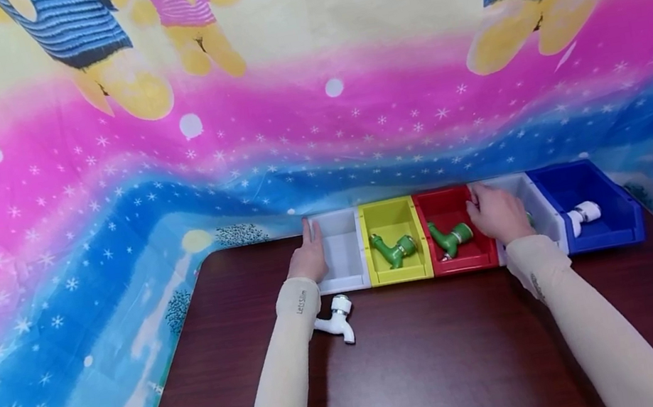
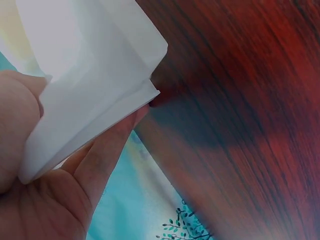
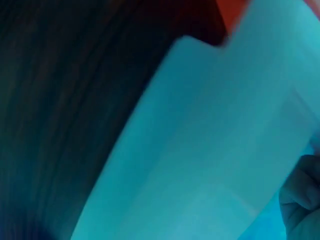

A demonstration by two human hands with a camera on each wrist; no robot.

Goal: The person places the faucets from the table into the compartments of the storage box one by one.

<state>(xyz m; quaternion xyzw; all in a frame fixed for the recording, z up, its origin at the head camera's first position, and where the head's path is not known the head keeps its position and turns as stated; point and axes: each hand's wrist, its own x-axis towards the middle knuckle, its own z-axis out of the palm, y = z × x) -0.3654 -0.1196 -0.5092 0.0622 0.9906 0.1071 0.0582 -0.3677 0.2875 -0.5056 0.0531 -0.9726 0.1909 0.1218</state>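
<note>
My left hand (image 1: 308,261) grips the left wall of the left white bin (image 1: 343,274), thumb inside and fingers along the outside in the left wrist view. At the rim between the red bin (image 1: 451,195) and the right white bin (image 1: 558,233), my right hand (image 1: 502,214) holds on with bent fingers, covering much of that white bin. A green tap (image 1: 452,238) lies in the red bin, another green tap (image 1: 395,249) in the yellow bin (image 1: 400,276). Just in front of the left white bin, a white tap (image 1: 338,320) lies on the table, partly behind the left sleeve.
The blue bin (image 1: 620,212) ends the row on the right, with a white tap (image 1: 584,215) inside. All bins stand side by side along the back of the dark wooden table (image 1: 431,366). A printed cloth (image 1: 314,126) hangs right behind them.
</note>
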